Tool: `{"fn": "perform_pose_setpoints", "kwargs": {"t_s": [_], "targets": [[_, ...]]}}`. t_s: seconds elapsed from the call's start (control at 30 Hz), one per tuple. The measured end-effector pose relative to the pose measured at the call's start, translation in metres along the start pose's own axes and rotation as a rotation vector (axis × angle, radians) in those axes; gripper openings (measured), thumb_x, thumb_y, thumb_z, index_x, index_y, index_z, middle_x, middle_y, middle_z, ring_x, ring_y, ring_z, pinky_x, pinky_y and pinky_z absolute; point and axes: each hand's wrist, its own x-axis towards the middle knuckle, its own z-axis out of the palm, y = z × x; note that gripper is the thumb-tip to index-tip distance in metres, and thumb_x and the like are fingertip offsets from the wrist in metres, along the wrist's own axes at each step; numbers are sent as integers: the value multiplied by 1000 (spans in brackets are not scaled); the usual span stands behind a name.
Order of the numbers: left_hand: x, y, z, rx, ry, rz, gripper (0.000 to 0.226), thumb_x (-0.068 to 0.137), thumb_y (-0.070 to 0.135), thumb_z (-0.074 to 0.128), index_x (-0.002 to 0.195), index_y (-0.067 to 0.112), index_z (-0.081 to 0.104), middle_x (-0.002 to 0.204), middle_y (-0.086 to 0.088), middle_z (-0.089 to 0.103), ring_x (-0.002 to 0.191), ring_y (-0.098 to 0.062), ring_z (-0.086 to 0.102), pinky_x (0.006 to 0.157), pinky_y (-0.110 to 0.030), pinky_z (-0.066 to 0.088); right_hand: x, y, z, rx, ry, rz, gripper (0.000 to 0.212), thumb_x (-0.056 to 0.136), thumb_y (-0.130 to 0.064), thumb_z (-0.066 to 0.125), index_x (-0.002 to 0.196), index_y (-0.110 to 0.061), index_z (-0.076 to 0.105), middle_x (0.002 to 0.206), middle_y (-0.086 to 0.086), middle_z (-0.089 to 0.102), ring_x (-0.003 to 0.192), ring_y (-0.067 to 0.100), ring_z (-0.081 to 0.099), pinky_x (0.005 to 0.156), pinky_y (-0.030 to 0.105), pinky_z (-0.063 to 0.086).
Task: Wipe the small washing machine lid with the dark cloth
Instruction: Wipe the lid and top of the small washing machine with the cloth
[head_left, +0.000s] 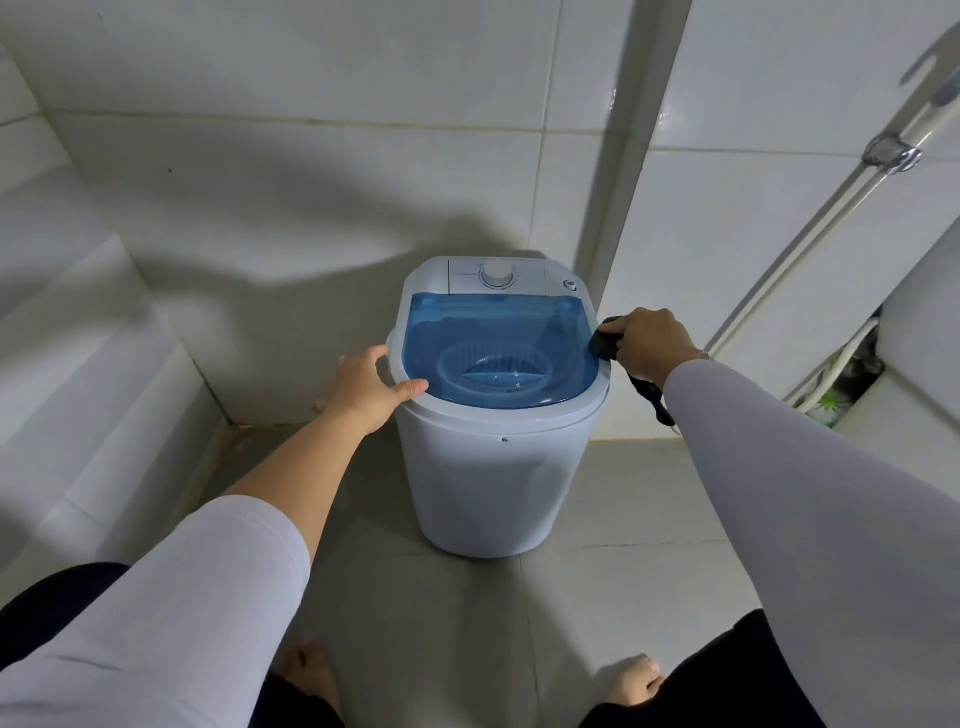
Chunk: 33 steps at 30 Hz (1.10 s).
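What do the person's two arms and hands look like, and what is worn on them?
Both arms wear smooth, close-fitting pale lilac-white sleeves. The left sleeve ends near the elbow, so the forearm is bare. The right sleeve reaches the wrist. The left hand and right hand wear no gloves; no rings are visible.

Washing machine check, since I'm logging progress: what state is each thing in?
blue lid: shut
dark cloth: bunched, at lid's right edge
right hand: gripping the cloth
left hand: open, braced on machine's left rim
dial: setting unreadable
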Motion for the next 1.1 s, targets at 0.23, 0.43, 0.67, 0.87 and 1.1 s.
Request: {"fn": "perform_pose_setpoints", "kwargs": {"t_s": [0.23, 0.43, 0.67, 0.87, 1.1], "targets": [[-3, 1, 1, -18, 20, -12, 80, 75, 54, 71, 143, 28, 37, 150, -11, 36, 140, -33, 32, 108, -58, 33, 8, -58, -37, 51, 87, -219, 42, 95, -9, 43, 132, -25, 56, 134, 12, 57, 119, 33, 53, 102, 37, 42], [-5, -1, 2, -66, 7, -5, 80, 76, 53, 70, 144, 28, 35, 152, -9, 34, 140, -33, 32, 107, -59, 32, 6, -139, -19, -28, 22, -508, 50, 93, -4, 42, 135, -30, 52, 132, 10, 57, 118, 30, 54, 99, 37, 45], [-9, -1, 2, -55, 11, 1, 82, 79, 54, 67, 146, 26, 30, 155, -6, 29, 145, -30, 23, 110, -64, 20, 6, -167, 19, -164, -80, -582, 51, 95, -8, 43, 137, -37, 47, 137, 5, 53, 122, 28, 52, 102, 39, 45], [-8, -3, 2, -107, -5, 16, 85, 77, 54, 69, 147, 25, 30, 156, -9, 28, 148, -29, 15, 112, -64, 18, 5, -151, 19, -166, -54, -546, 49, 94, -8, 47, 136, -34, 49, 138, 5, 54, 122, 27, 53, 105, 36, 43], [-15, 3, -1, -62, 10, -3, 80, 80, 54, 66, 146, 26, 30, 156, -5, 29, 148, -27, 14, 112, -67, 13, 1, -118, 17, -94, -51, -433, 52, 92, -2, 44, 132, -33, 55, 139, 3, 54, 121, 28, 53, 105, 38, 44]]}}
